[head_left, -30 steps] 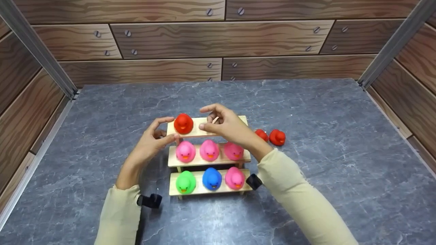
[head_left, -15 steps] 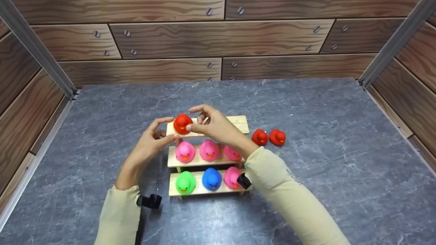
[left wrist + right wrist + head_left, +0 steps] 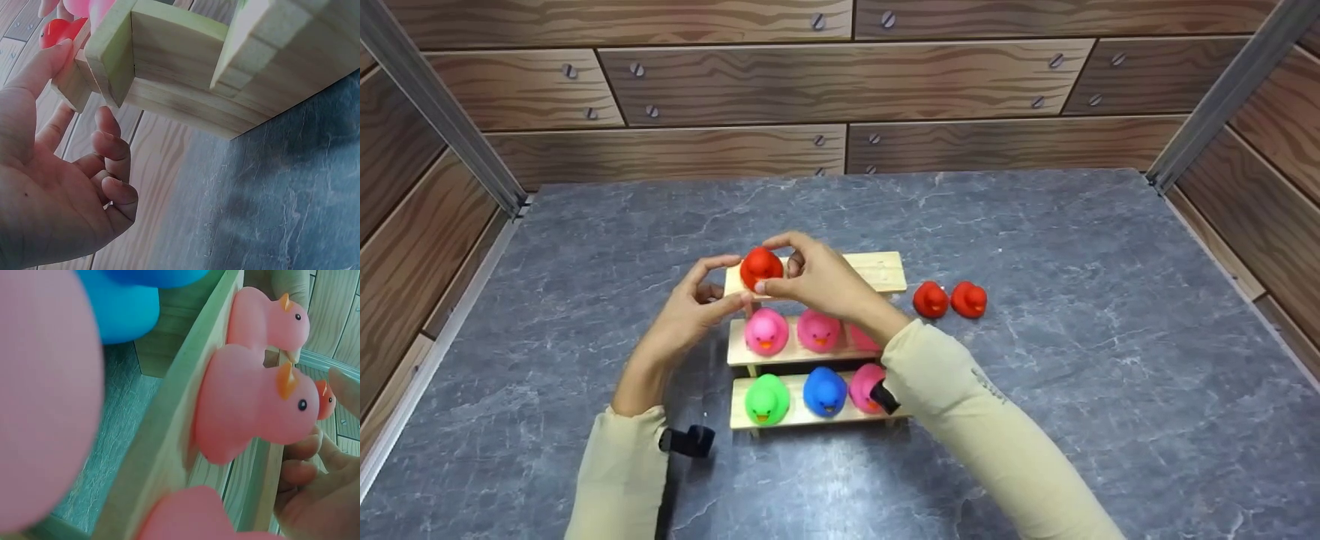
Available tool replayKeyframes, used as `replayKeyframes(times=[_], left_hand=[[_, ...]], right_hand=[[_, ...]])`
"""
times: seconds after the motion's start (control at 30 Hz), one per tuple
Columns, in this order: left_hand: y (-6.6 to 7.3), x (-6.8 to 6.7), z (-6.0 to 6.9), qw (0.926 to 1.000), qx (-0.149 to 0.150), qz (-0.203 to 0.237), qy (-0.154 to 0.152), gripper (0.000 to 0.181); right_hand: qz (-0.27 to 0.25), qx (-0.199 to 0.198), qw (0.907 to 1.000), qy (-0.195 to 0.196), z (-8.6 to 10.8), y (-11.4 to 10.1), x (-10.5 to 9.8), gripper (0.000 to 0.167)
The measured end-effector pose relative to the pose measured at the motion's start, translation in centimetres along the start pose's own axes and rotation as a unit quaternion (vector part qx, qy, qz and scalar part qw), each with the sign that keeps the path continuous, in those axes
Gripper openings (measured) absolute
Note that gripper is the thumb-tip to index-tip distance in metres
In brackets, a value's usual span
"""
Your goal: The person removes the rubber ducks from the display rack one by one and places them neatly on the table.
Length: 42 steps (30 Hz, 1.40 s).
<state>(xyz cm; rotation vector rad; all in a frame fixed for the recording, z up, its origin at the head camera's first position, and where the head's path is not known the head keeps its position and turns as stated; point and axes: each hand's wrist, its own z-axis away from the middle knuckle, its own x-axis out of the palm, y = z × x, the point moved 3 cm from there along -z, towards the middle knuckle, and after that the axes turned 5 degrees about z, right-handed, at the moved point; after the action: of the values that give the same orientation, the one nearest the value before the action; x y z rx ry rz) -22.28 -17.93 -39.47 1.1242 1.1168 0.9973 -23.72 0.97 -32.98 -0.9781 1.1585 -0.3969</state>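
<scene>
A three-tier wooden display stand (image 3: 881, 271) holds rubber ducks. On the left of its top shelf sits a red rubber duck (image 3: 760, 262); my right hand (image 3: 829, 283) pinches it between thumb and index finger. My left hand (image 3: 675, 326) holds the left end of that shelf, thumb in front and index finger behind, other fingers loosely bent in the left wrist view. Pink ducks (image 3: 766, 332) line the middle shelf, the rightmost partly hidden by my right arm. The bottom shelf carries a green duck (image 3: 767, 400), a blue duck (image 3: 825, 391) and a pink duck (image 3: 865, 386).
Two more red ducks (image 3: 931, 300) stand side by side on the grey marbled table (image 3: 1072, 315), just right of the stand. Wood-patterned walls (image 3: 847, 82) enclose the back and sides. A black wrist mount (image 3: 885, 397) overlaps the bottom pink duck in the head view.
My right hand has moved left along the top shelf and taken hold of the red duck there. Both loose red ducks have come into full view. The left hand keeps its hold.
</scene>
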Motion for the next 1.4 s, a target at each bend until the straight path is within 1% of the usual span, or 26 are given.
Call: replayKeyframes(times=[0.13,0.33,0.6,0.8,1.0,1.2,1.4], left_hand=[[0.1,0.0,0.0,1.0,0.0,-0.003,0.002,0.054],[0.0,0.0,-0.1,1.0,-0.001,0.002,0.003,0.054],[0.0,0.1,-0.1,1.0,-0.002,-0.001,0.0,0.055],[0.0,0.0,0.1,1.0,-0.004,0.001,0.003,0.056],[0.0,0.0,-0.1,1.0,-0.004,-0.002,0.006,0.056],[0.1,0.1,-0.1,0.9999,-0.006,-0.001,0.011,0.057],[0.4,0.2,0.0,0.9999,-0.008,-0.002,0.006,0.056]], right_hand=[[0.017,0.005,0.9998,-0.003,0.0,-0.2,0.1,0.053],[0.046,0.011,0.9988,0.01,0.0,-0.3,0.3,0.048],[0.041,0.01,0.9988,0.025,0.3,-0.3,0.2,0.043],[0.021,-0.006,0.9991,0.037,0.3,-0.2,0.1,0.041],[0.007,0.003,0.9988,0.049,0.7,0.1,-1.3,0.042],[0.007,0.006,0.9979,0.064,1.1,0.6,-3.1,0.043],[-0.008,-0.001,0.997,0.077,1.5,1.4,-4.6,0.043]])
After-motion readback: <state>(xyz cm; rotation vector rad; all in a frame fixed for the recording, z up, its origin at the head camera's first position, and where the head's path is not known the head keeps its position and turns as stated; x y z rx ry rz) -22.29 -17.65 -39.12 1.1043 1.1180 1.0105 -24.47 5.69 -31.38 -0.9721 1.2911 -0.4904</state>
